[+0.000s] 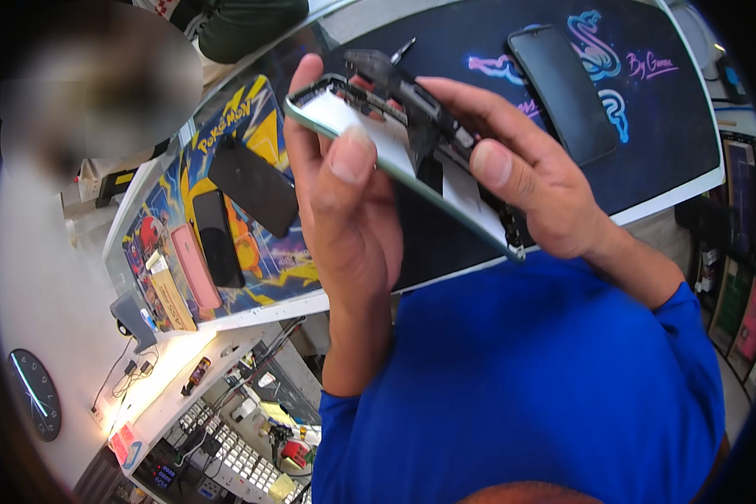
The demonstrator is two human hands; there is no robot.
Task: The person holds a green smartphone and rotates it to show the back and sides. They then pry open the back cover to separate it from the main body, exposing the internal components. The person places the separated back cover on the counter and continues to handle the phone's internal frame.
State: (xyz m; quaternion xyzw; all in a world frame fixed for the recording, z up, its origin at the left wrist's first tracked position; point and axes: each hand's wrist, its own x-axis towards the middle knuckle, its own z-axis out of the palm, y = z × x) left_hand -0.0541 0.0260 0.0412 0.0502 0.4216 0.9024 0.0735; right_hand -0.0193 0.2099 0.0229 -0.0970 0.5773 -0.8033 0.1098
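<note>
Two-handed hold of green-edged phone part [394, 144] in closed left grip [343, 191], dark frame [424, 107] in closed right grip [544, 175]; probably light, stiff, fragile, best taken by edges.

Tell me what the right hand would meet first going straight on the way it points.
The right hand would first press on the dark part it holds; beyond that, probably the white, green-edged panel or the left hand, though depth is unclear.
</note>
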